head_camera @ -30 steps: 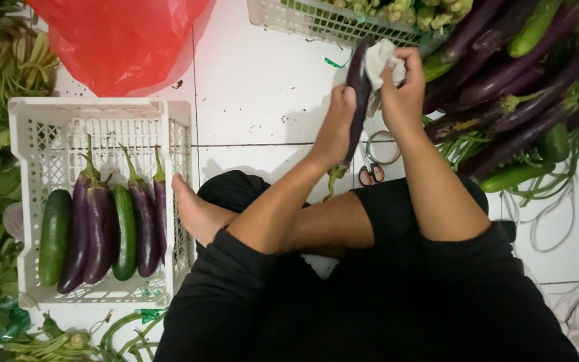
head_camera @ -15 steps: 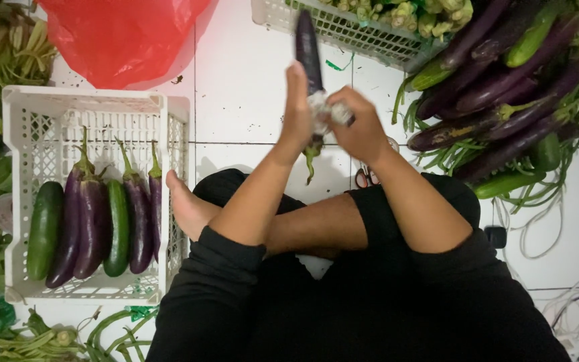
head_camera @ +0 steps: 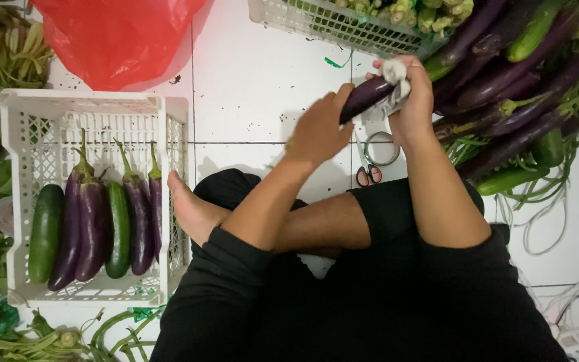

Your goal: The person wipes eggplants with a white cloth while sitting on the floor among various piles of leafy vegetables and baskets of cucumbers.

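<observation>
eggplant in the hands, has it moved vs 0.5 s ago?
Yes. The eggplant stood upright with its tip toward the far basket; now it lies nearly level, tip toward the right hand and its white cloth, left hand at its stem end.

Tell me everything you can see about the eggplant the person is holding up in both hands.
The eggplant is long, slim and dark purple with a glossy skin. It lies tilted, its lower end toward the left hand, which grips it around that end. Its upper end is hidden in a white cloth held by the right hand, so neither tip nor stem can be seen. Only the middle stretch shows. It is held in the air above the white tiled floor, just in front of a pile of similar eggplants.
</observation>
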